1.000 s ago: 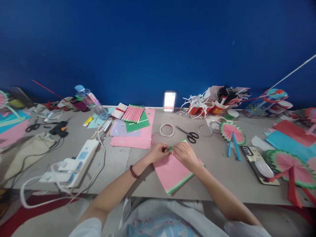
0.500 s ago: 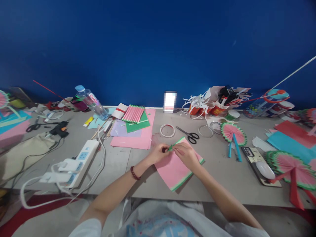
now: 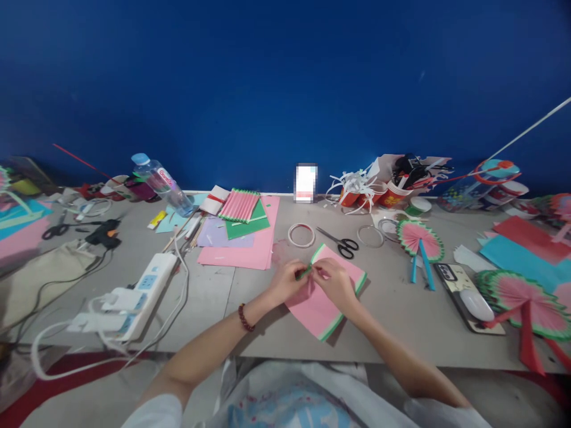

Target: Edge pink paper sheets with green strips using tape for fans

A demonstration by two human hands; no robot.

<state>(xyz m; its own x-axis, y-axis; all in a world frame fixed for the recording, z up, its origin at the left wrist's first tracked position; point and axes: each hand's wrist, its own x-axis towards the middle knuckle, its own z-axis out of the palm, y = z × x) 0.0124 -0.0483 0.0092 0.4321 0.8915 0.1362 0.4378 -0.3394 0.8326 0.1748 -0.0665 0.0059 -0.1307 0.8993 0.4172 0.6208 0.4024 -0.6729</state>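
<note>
A pink paper sheet (image 3: 322, 306) with white and green borders lies on the grey table (image 3: 401, 315) in front of me. My left hand (image 3: 289, 282) and my right hand (image 3: 335, 280) meet at its near-left corner, both pinching a narrow folded green-edged strip (image 3: 307, 271) of that sheet. The fingers of each hand are closed on the fold. A dark red bead bracelet (image 3: 245, 317) circles my left wrist.
Black scissors (image 3: 342, 242) and a white tape ring (image 3: 301, 234) lie just beyond the sheet. Pleated pink paper (image 3: 239, 205) rests on coloured sheets at the back left. A power strip (image 3: 138, 289) with cables sits left. Finished paper fans (image 3: 420, 238) and a phone (image 3: 464, 291) lie right.
The sheet has turned and slid a little toward the back, its far green edge now showing right of my hands. My hands stay pinched together on the fold.
</note>
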